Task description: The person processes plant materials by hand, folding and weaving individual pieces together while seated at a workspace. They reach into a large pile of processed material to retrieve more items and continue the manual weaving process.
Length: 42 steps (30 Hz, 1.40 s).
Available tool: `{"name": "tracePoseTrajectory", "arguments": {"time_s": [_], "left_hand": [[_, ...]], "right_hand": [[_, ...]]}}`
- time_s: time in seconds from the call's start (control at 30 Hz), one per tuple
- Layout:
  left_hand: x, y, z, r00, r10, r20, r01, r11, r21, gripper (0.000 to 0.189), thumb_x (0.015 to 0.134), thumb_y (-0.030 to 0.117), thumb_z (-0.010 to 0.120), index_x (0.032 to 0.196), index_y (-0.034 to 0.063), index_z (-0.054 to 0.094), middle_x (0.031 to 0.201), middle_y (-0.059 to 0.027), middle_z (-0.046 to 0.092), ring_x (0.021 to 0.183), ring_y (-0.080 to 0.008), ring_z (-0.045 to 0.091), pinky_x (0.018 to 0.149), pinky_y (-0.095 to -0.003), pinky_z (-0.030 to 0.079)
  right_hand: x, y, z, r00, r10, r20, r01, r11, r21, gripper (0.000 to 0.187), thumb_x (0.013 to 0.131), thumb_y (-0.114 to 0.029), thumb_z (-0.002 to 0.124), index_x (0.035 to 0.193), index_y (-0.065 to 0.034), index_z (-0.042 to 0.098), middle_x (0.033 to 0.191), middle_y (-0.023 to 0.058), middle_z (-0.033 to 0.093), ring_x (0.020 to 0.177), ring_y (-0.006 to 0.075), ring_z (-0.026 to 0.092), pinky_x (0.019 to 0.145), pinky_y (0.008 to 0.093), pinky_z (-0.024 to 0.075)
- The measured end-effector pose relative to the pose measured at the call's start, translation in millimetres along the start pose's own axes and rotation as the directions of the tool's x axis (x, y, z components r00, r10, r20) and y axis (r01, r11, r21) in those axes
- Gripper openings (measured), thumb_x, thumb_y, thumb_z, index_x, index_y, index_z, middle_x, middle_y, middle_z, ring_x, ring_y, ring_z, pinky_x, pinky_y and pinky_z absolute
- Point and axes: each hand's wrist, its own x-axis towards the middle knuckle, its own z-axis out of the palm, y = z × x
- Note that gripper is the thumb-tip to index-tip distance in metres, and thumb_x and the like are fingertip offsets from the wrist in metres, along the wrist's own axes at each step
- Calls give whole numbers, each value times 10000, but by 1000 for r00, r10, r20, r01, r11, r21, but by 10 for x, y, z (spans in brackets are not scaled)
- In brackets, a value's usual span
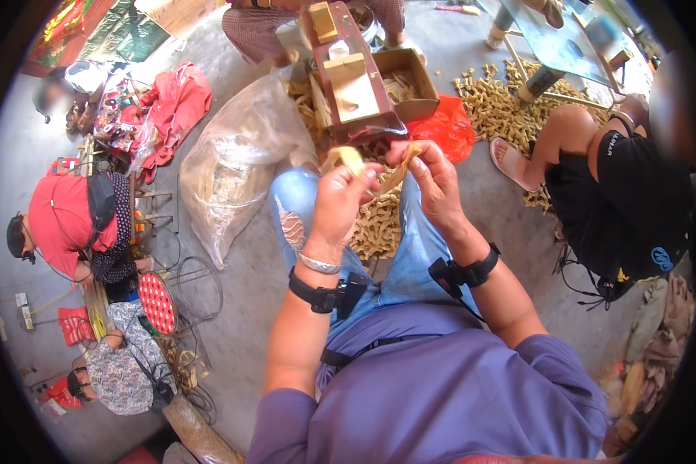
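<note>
A pale yellow, curled strip point(348, 155) that looks like rawhide is pinched in my left hand point(343, 191). My right hand point(439, 182) grips a tan strip point(405, 168), twisted at its upper end. Whether both are parts of one piece, I cannot tell. Both hands are raised over my knees, close to each other. Beneath them, between my legs, lies a heap of knotted tan pieces point(377, 232), like rawhide chews. Just beyond my hands stands a dark red wooden bench point(362, 124) with a pale wooden block point(351, 87) on top.
A large clear plastic sack point(238, 162) stands left of my knee. Beyond the bench are a cardboard box point(420, 107) and a red plastic bag point(449, 130). More knotted pieces point(487, 104) cover the floor near a glass-topped table point(562, 46). People sit at both sides and opposite me.
</note>
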Motion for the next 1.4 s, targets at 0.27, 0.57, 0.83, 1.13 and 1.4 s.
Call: {"name": "tracePoseTrajectory", "arguments": {"time_s": [0.27,0.57,0.83,1.13,1.4], "left_hand": [[-169,278,195,955,295,-19,-178,626,759,74,795,78,659,822,13,682,764,-27,662,643,-86,599,575,-217,449],[-229,167,293,688,713,136,-345,156,926,138,707,72,675,840,93,644,773,-58,612,760,-269,584,771,-388,439],[-240,191,298,668,701,250,-420,78,904,134,706,25,624,822,92,643,757,-39,615,746,-252,580,756,-366,425],[-275,257,227,711,660,243,-407,103,908,90,717,47,652,795,90,643,744,-50,628,759,-247,577,818,-376,395],[-314,165,299,725,634,270,-397,63,916,102,709,56,676,794,111,663,764,-24,633,812,-232,590,941,-420,365]], "right_hand": [[62,17,59,996,61,-66,-70,987,-143,109,946,-111,537,993,-23,579,912,47,666,857,119,620,778,269,493],[-32,-30,-51,980,181,88,-162,968,-191,198,846,-145,695,976,4,680,836,30,674,756,58,579,668,228,473],[-86,-146,-135,985,120,121,-39,850,-525,158,735,-72,679,881,-17,654,791,53,622,740,113,599,663,263,477],[-118,-168,-224,960,281,-2,-270,919,-287,130,834,-120,704,919,-21,706,740,23,668,655,85,583,626,240,468],[-149,109,-31,941,291,-174,-297,955,-5,112,844,-111,711,817,-8,677,737,17,675,576,21,534,457,177,378]]}}
